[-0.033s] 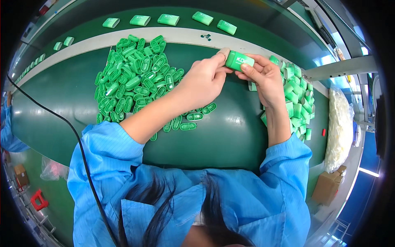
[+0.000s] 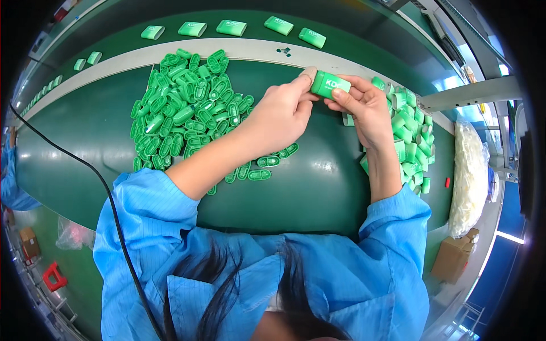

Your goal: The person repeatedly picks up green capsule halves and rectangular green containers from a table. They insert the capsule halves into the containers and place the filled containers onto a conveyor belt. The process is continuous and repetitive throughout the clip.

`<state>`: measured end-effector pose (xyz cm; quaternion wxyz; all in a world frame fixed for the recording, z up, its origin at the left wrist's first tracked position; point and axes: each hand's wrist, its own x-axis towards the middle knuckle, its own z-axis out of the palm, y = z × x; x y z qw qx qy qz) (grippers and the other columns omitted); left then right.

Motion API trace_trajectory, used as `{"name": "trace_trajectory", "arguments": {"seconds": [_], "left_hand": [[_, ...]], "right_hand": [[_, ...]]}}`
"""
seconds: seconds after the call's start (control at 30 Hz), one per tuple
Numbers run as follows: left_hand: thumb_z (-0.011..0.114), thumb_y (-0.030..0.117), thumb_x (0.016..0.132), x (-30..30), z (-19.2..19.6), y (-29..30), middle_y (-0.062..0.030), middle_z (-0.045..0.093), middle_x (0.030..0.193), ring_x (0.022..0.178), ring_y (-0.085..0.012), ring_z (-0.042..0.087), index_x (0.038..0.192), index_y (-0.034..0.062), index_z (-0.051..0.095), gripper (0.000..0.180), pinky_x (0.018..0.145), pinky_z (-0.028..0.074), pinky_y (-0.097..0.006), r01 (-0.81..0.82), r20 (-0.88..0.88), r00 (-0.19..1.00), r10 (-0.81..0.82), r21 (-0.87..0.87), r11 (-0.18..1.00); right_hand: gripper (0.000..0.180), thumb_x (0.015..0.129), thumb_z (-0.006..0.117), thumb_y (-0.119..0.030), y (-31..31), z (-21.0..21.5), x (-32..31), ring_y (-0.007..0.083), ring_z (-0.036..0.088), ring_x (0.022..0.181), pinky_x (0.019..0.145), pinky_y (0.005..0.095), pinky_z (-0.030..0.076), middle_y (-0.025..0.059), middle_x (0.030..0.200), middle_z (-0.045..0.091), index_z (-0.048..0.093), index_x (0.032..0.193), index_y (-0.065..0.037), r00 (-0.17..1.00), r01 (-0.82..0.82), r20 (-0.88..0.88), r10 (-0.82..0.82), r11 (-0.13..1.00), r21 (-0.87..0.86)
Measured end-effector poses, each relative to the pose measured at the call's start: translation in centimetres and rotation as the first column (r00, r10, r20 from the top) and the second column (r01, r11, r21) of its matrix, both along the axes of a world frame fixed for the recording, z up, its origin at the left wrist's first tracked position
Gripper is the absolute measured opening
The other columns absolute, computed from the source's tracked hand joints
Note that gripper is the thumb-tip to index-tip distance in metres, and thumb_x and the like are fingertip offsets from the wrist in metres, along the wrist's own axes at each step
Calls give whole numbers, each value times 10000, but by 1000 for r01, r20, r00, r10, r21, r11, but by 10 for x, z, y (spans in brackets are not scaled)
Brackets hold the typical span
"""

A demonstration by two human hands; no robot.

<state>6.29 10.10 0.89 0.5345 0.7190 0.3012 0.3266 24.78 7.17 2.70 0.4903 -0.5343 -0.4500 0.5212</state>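
Observation:
Between my two hands is a green plastic case (image 2: 330, 85), a flat rounded block with white lettering, held up over the far side of the green work surface. My left hand (image 2: 282, 108) pinches its left end; one fingertip there has a beige covering. My right hand (image 2: 369, 105) grips the other end, with the thumb across the front face. Left of my left forearm is a pile of green oval end caps (image 2: 187, 108), some of them lying under the arm. Beyond my right wrist are heaped green sleeves (image 2: 410, 133), several with open ends showing.
Across a pale rail (image 2: 250, 47), a row of finished-looking green cases (image 2: 231, 28) lies on a green belt. A metal arm (image 2: 475, 94) juts in at right, above a bag of whitish pieces (image 2: 469, 176). A black cable (image 2: 85, 162) hangs at left. Cardboard boxes (image 2: 452, 256) stand lower right.

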Motion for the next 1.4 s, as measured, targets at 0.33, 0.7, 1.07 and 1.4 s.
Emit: {"name": "trace_trajectory", "arguments": {"seconds": [0.33,0.7,1.07,1.4], "left_hand": [[544,-16,788,8,-8,-12,-289,580,982,921,-456,570,1294,-101,307,566,795,471,-466,-222,-14,956,292,614,757],[531,19,809,-6,-4,-3,-274,585,988,838,-427,591,1245,-49,413,457,713,494,-474,-125,-356,888,291,422,898],[508,-42,789,-97,15,59,-148,577,1173,998,-348,577,1034,23,623,278,860,474,-398,99,-609,683,404,625,774],[591,80,805,-44,16,26,-126,553,887,761,-327,589,1048,54,603,245,675,490,-412,-16,-430,762,484,735,678]], "right_hand": [[284,818,644,20,-10,-7,-26,126,637,760,697,230,531,103,903,659,566,1085,74,940,98,267,-213,918,385],[253,797,680,-49,7,-25,-25,86,624,751,689,221,503,73,833,673,606,1024,33,931,55,328,-158,951,304],[437,747,691,-344,126,-29,84,198,641,791,746,302,495,79,894,683,651,1049,-30,568,213,809,-152,977,34],[482,704,641,-60,-4,31,49,264,587,896,807,342,485,122,1050,602,567,1180,-89,360,-409,897,255,908,-94]]}}
